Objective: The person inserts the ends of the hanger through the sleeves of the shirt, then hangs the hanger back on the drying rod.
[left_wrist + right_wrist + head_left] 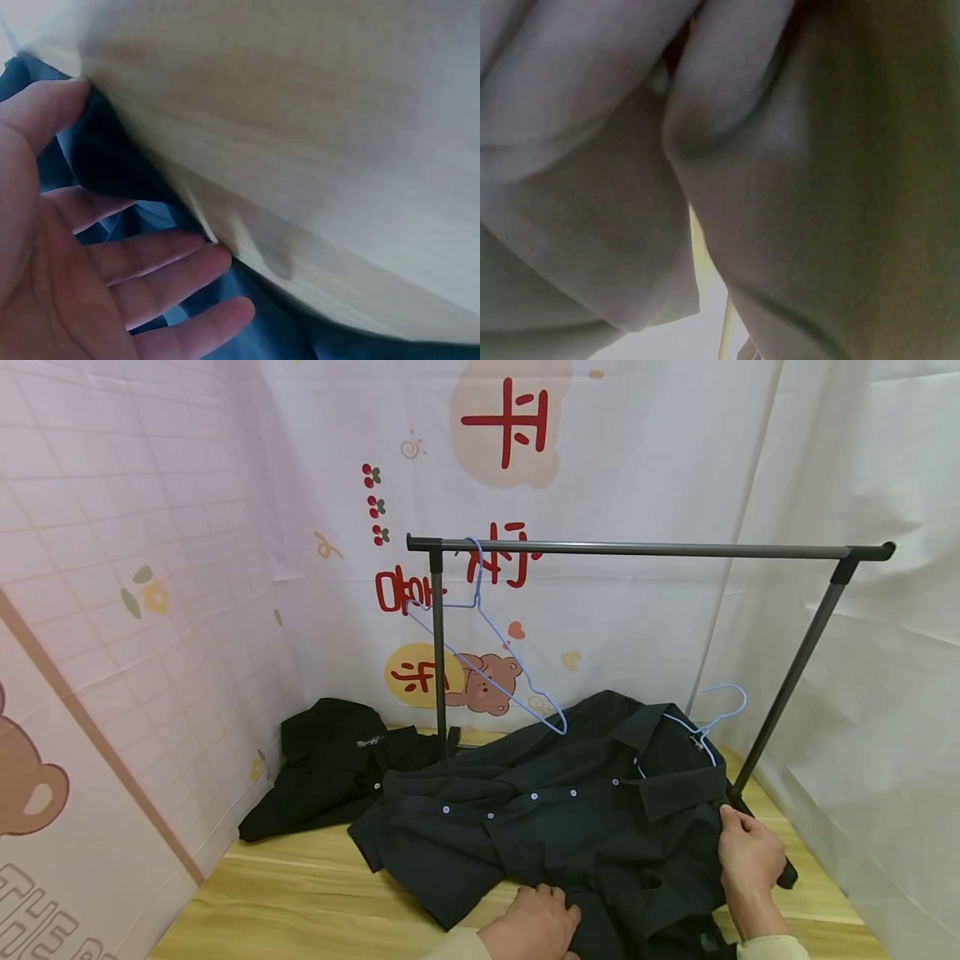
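A black button-up shirt (555, 827) lies spread on the wooden table, its collar toward the right and a row of pale buttons along the front. A light blue hanger (726, 717) sits inside the collar, its hook sticking up. My right hand (752, 852) pinches the shirt's cloth at the shoulder below the collar. Along the near edge of the shirt rests my left hand (534, 923). In the left wrist view, its fingers (161, 266) are spread and loosely bent against the edge of the cloth (112, 157). Folds of cloth (780, 225) fill most of the right wrist view.
Over the shirt stands a dark metal clothes rack (645, 550). A second blue hanger (517, 672) hangs near the left end of its bar. Another black garment (322, 768) lies bunched at the back left. Printed cloth walls (637, 460) enclose the table (300, 893).
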Available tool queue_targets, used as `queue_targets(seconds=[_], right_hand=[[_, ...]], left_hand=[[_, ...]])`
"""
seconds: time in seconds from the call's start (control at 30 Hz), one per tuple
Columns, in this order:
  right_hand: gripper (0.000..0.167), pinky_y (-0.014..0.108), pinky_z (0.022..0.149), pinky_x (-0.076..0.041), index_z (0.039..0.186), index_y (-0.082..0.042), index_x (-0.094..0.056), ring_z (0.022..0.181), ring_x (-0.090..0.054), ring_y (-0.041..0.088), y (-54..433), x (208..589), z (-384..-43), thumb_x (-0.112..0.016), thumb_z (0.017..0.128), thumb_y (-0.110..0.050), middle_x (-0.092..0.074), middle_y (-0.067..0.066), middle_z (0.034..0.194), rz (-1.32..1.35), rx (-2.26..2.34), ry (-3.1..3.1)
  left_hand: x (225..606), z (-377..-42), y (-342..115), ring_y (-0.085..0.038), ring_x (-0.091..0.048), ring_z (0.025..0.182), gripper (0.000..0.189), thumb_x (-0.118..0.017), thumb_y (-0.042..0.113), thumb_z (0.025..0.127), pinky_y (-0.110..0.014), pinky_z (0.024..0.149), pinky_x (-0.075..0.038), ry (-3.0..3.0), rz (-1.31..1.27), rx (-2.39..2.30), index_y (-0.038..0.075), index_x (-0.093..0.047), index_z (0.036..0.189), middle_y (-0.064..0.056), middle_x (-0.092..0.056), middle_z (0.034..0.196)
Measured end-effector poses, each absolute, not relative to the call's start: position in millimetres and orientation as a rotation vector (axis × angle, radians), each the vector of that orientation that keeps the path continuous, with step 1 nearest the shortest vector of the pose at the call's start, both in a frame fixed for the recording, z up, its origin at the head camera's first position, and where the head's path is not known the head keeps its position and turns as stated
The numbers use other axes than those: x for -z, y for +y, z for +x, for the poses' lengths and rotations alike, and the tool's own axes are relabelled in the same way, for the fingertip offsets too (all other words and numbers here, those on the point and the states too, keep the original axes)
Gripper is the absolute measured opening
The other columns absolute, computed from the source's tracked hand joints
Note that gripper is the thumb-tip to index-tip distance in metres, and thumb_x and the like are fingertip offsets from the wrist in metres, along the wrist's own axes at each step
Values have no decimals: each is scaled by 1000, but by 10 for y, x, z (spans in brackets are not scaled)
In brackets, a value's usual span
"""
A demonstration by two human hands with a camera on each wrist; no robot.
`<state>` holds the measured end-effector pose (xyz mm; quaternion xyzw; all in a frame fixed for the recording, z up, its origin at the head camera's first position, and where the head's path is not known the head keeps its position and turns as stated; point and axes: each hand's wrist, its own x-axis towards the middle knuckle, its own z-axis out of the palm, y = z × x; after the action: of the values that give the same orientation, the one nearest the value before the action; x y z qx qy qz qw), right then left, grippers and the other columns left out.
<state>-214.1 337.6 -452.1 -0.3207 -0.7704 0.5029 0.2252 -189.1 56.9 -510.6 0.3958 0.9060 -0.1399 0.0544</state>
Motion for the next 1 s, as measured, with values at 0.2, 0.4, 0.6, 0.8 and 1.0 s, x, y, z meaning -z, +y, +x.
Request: queue_targets(seconds=[0.2,0.4,0.6,0.8,1.0], right_hand=[[59,60,108,-27,128,7,-62,130,-34,52,3397,4516,-2149,-46,102,-44,-48,32,137,-896,-1365,-2111],[58,60,107,-28,128,7,-61,129,-37,51,3434,4531,-2133,-48,101,-43,-50,32,136,-896,-1368,-2091],[57,58,103,-32,125,10,-61,121,-43,51,3461,4542,-2102,-50,101,-40,-53,33,131,-876,-1344,-2079],[53,55,94,-38,122,11,-62,112,-51,47,3492,4575,-2110,-53,100,-37,-56,31,127,-884,-1327,-2046],[55,57,100,-36,127,10,-60,119,-48,48,3551,4606,-2108,-50,101,-37,-53,32,132,-915,-1355,-2042]], left_hand=[[5006,-1910,554,-10,-56,75,9,-64,35,96,-29,71,-47,2735,1309,547,32,-71,94,10,-63,87],[4929,-1967,306,-7,-54,72,13,-65,37,95,-27,66,-44,2850,1398,573,36,-72,84,15,-63,82],[4749,-2093,-445,-9,-56,68,16,-69,37,90,-25,58,-41,3119,1367,326,31,-74,76,14,-63,76],[4809,-2160,-1425,-14,-55,66,12,-75,26,87,-27,53,-37,3321,1086,131,25,-70,76,9,-61,73],[4950,-2158,-2014,-18,-58,70,15,-75,16,85,-35,59,-43,3375,780,78,22,-66,75,6,-62,73]])
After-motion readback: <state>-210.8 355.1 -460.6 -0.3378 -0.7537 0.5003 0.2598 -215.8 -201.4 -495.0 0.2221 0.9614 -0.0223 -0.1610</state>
